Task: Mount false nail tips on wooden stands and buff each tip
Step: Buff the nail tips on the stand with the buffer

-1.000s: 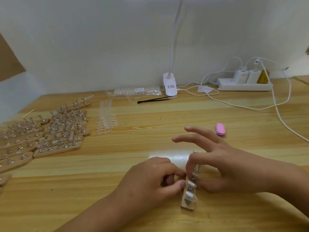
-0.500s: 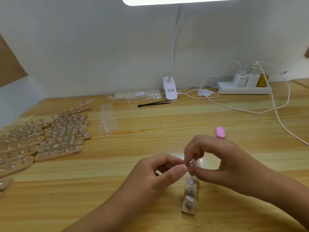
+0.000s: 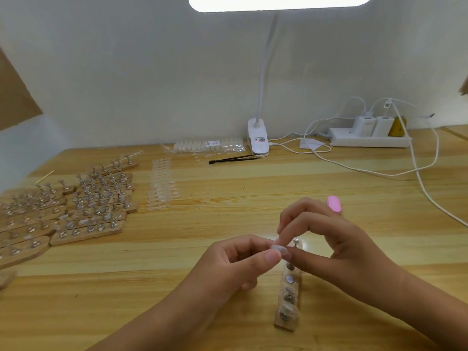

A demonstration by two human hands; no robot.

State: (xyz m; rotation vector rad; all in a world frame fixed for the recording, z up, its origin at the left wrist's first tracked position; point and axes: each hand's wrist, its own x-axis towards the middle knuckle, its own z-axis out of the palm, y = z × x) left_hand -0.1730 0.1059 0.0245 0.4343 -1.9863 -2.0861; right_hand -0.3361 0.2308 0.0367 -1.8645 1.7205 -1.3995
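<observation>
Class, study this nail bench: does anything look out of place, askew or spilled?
Nothing looks spilled or damaged. The wooden stands at left lie in skewed, overlapping rows, and a white cable trails loosely at right. The left hand and right hand pinch one nail tip.

Rows of wooden peg stands (image 3: pixel 88 234) crowd the wooden table's (image 3: pixel 228 221) left. A pink oval buffer (image 3: pixel 333 204) lies right, behind a lone wooden stand (image 3: pixel 284 325).

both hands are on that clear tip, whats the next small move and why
Probably lower the nail tip, pinched between left hand and right hand, onto a bare peg of the wooden stand just below; its nearer pegs already seem to carry tips.
</observation>
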